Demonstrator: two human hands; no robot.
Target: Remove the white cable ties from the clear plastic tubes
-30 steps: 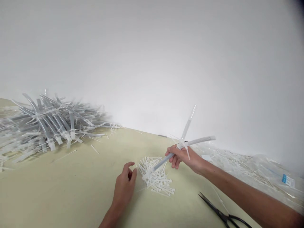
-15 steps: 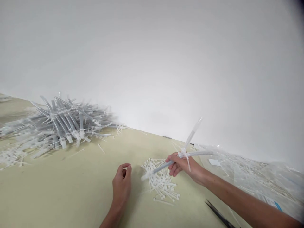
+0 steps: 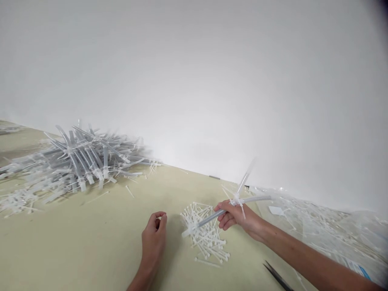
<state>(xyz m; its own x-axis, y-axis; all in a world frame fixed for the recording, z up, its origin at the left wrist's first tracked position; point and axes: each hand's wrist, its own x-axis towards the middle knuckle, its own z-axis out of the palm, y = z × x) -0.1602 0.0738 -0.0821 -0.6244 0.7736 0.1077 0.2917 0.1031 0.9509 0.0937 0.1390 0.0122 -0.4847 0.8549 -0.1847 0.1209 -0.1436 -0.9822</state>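
Note:
My right hand is closed round a grey, translucent piece of tubing. Its branching end carries a clear tube pointing up and a ribbed tube lying back over my wrist. White cable ties are fastened at the joint, their tails sticking out. A pale fitting caps the tubing's lower left end, above a heap of white cable ties. Left of that heap, my left hand is raised with its fingers curled in and thumb against them; nothing shows in it.
A large pile of similar tube assemblies covers the far left, with more loose cable ties beside it. Dark pointed scissors or pliers lie at the bottom right. Clear plastic bags spread along the right. A white wall borders the table.
My right hand and the tubing have shifted slightly right and down in view. My left hand keeps its curled pose, and the whole view has moved a little.

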